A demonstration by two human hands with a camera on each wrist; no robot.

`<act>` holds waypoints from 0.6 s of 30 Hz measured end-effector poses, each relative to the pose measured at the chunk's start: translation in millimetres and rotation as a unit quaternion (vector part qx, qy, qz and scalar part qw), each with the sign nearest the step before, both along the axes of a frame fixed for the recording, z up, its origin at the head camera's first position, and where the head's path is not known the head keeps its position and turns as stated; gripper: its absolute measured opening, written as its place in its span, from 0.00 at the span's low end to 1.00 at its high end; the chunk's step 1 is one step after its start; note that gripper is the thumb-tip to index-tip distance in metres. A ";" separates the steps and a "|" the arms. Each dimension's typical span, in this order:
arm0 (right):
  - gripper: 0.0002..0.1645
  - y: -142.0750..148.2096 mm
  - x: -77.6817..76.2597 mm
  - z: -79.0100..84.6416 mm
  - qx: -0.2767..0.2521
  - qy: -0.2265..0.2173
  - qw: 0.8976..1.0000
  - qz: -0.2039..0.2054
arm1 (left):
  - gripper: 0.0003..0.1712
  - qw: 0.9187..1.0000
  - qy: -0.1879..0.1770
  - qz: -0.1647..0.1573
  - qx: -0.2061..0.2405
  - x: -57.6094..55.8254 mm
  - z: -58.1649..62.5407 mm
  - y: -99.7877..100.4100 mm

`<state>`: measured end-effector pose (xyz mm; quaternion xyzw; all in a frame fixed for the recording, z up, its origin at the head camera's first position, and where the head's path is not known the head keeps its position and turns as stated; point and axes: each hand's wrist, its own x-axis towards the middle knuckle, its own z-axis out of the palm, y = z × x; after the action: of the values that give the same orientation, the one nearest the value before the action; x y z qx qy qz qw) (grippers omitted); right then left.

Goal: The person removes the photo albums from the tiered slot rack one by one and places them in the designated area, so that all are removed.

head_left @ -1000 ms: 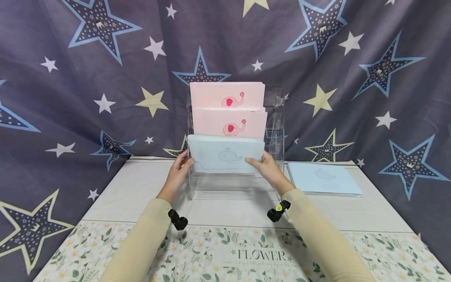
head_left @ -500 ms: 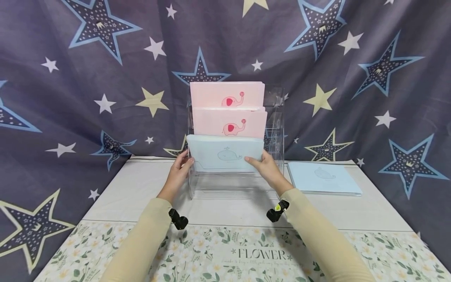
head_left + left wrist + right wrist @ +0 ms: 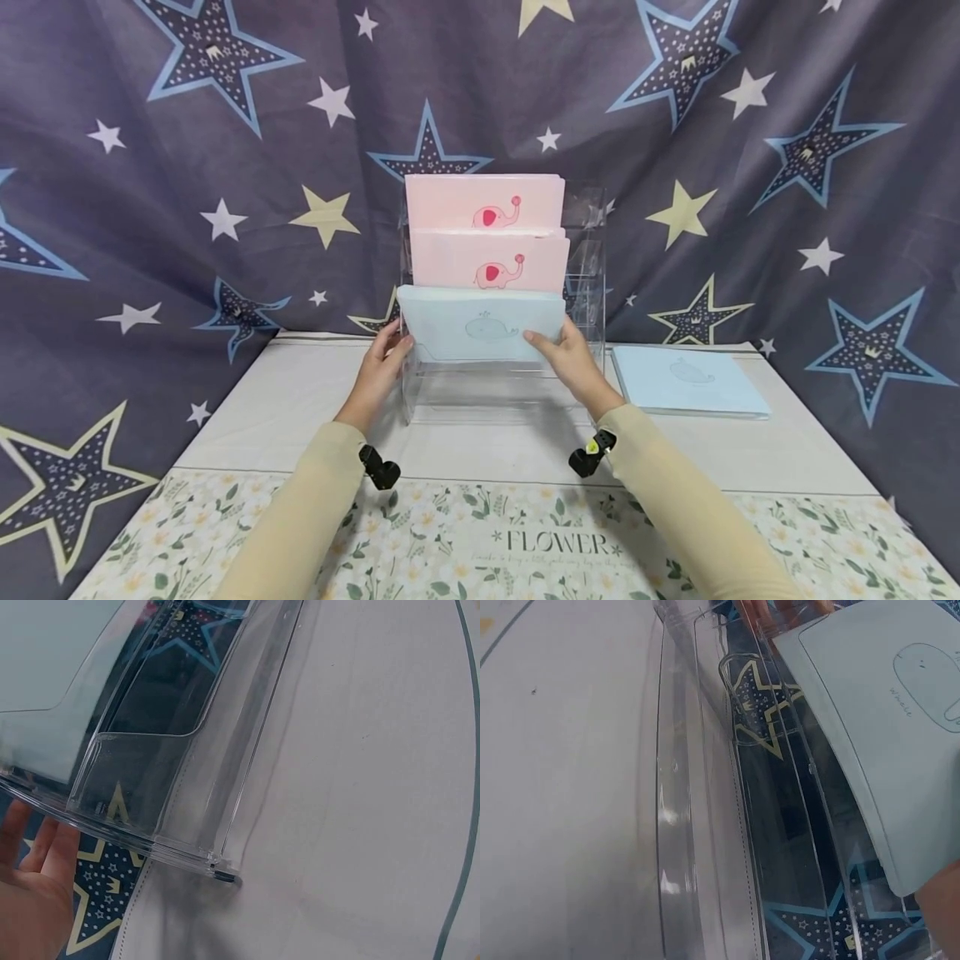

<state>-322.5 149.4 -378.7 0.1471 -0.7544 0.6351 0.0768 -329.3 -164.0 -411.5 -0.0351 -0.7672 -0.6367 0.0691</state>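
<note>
A tiered clear acrylic rack [image 3: 502, 412] stands on the table. In its front tier is a light blue notebook [image 3: 442, 321] with a whale drawing, its lower edge well above the rack's base. My right hand [image 3: 577, 367] pinches the notebook at its right end, thumb on the cover and fingers behind. At the rack's left side, my left hand [image 3: 377, 373] holds the side panel, thumb at the front edge. The left wrist view shows its fingers [image 3: 56, 851] against the panel's outer face. Pink elephant notebooks [image 3: 450, 262] fill two tiers behind the blue one.
To the right of the rack lies a stack of blue whale notebooks [image 3: 690, 392] on the white tabletop. A floral mat [image 3: 420, 533] covers the table's near part. A dark star-patterned curtain [image 3: 262, 158] hangs close behind the rack.
The blue notebook's lower edge has risen slightly, and its right end has shifted a little to the right with my right hand. My left hand and the rack look unmoved.
</note>
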 end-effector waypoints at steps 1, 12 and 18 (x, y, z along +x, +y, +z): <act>0.34 0.4 0.6 0.2 -0.002 0.005 1.000 0.001 | 0.35 1.000 0.001 -0.001 0.001 0.5 -0.1 0.4; 0.34 9.1 7.9 16.4 0.003 0.029 1.000 -0.011 | 0.33 1.000 0.003 -0.002 0.014 2.9 2.7 2.6; 0.33 22.0 14.3 26.6 -0.011 0.037 0.999 -0.002 | 0.33 1.000 0.007 -0.007 0.010 3.0 1.5 1.4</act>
<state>-308.2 171.4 -352.1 0.1683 -0.7446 0.6369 0.1075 -326.3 -162.6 -409.9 -0.0439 -0.7597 -0.6449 0.0706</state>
